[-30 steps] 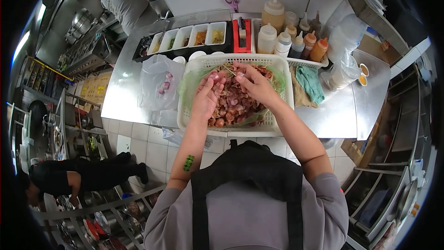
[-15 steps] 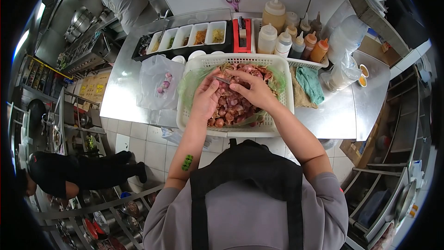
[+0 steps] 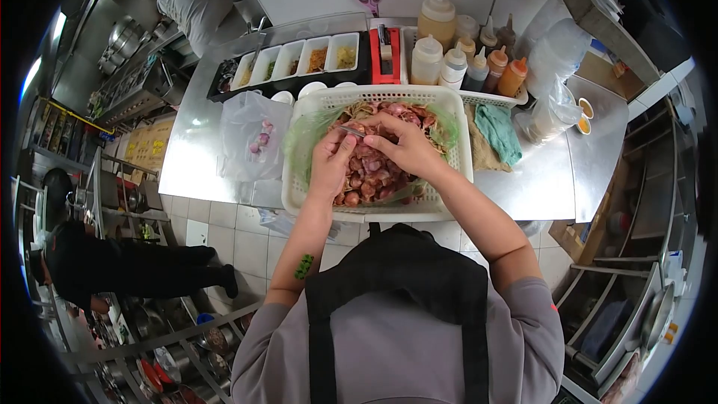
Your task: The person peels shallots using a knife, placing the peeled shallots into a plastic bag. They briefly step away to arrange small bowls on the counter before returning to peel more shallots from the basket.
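Your right hand pinches a small blade over the far middle of the white basket; your left hand curls narrow just left of it, its hold unclear; shallots lie right beneath both

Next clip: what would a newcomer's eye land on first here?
The white basket in the middle of the steel counter, heaped with reddish shallots, stands out first. The left hand and right hand meet above that heap, with a small blade showing between them. Behind the basket stands a row of squeeze bottles; to its left lies a clear plastic bag holding a few pinkish pieces.
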`<state>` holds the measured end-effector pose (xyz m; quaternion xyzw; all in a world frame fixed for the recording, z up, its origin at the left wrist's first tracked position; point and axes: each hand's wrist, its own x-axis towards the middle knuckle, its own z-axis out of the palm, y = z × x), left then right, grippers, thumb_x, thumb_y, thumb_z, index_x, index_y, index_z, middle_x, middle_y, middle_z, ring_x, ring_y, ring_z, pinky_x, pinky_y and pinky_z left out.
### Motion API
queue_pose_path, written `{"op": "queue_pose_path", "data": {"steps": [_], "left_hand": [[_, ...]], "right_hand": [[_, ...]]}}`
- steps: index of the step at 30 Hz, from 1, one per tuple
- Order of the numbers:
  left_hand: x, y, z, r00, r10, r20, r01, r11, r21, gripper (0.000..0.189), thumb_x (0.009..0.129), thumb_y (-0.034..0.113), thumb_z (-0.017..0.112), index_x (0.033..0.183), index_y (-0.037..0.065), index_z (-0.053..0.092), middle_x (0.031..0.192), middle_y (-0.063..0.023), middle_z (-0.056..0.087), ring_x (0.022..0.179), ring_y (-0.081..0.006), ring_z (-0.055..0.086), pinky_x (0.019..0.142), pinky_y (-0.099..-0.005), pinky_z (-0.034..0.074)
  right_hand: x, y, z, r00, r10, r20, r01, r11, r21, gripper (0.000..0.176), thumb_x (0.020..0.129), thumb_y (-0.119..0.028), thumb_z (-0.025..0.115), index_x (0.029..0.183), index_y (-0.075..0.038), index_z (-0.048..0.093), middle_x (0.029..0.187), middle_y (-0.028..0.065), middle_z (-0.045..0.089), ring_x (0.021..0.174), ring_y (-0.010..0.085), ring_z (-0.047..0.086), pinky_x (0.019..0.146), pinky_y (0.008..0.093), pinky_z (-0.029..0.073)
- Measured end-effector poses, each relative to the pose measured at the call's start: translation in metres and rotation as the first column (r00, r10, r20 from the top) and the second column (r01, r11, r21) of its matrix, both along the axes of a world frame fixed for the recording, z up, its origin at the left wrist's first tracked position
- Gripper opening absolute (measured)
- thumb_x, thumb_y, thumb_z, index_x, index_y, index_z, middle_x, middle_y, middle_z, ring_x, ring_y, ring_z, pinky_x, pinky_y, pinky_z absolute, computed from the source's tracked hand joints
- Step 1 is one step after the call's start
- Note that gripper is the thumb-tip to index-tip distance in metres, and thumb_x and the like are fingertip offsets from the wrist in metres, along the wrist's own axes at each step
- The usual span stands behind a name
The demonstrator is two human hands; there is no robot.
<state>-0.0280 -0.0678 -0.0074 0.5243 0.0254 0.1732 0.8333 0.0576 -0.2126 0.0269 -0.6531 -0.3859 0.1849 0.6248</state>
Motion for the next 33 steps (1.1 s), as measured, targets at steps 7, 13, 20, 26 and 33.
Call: {"op": "queue_pose_path", "data": {"steps": [7,13,20,26,33], "left_hand": [[-0.002,-0.009,0.002,0.994,0.106,-0.016,-0.094,0.934,0.345,0.027,0.088,0.011,0.057,0.111,-0.003,0.055,0.102,-0.0046,0.058,0.092,-0.0093,0.052,0.084,-0.0223,0.04],[0.006,-0.021,0.018,0.994,0.106,0.032,-0.103,0.991,-0.084,0.036,0.085,0.008,0.061,0.117,-0.003,0.051,0.102,-0.0055,0.059,0.094,-0.0104,0.053,0.087,-0.0241,0.041],[0.002,0.002,-0.01,0.998,-0.016,0.061,0.023,0.994,-0.104,0.03,0.085,0.005,0.058,0.114,0.0,0.053,0.102,-0.0072,0.058,0.095,-0.0146,0.056,0.086,-0.0271,0.045],[0.0,-0.003,0.01,0.996,-0.063,0.059,0.07,0.99,-0.12,0.03,0.087,0.006,0.055,0.116,0.0,0.052,0.107,-0.0085,0.058,0.096,-0.0153,0.056,0.086,-0.0289,0.046],[0.001,-0.005,0.008,1.0,-0.011,-0.002,0.011,0.996,-0.084,0.028,0.087,0.003,0.054,0.115,-0.001,0.052,0.107,-0.0085,0.058,0.094,-0.0156,0.058,0.083,-0.028,0.049]], "right_hand": [[0.001,0.004,-0.006,0.996,-0.009,-0.094,0.009,1.0,0.0,0.017,0.084,-0.014,0.061,0.094,-0.002,0.054,0.086,0.0063,0.062,0.078,0.0117,0.057,0.072,0.0276,0.046],[-0.003,0.005,-0.002,0.992,-0.105,-0.066,0.111,0.989,0.098,0.017,0.084,-0.014,0.063,0.089,-0.002,0.052,0.078,0.0021,0.059,0.073,0.0092,0.054,0.069,0.0261,0.045],[0.001,0.002,-0.001,0.973,0.048,-0.226,-0.018,0.991,0.132,0.015,0.086,-0.017,0.061,0.087,-0.005,0.052,0.068,0.0016,0.054,0.061,0.0063,0.047,0.055,0.0218,0.039],[0.012,-0.009,0.005,0.655,0.324,-0.683,-0.213,0.946,0.245,0.015,0.09,-0.024,0.054,0.086,-0.012,0.047,0.06,0.0001,0.046,0.036,0.007,0.037,0.032,0.0197,0.022],[0.014,-0.009,0.003,0.662,0.274,-0.698,-0.165,0.961,0.221,0.016,0.088,-0.023,0.058,0.086,-0.011,0.049,0.061,0.0001,0.047,0.037,0.0068,0.038,0.033,0.0196,0.024]]}}
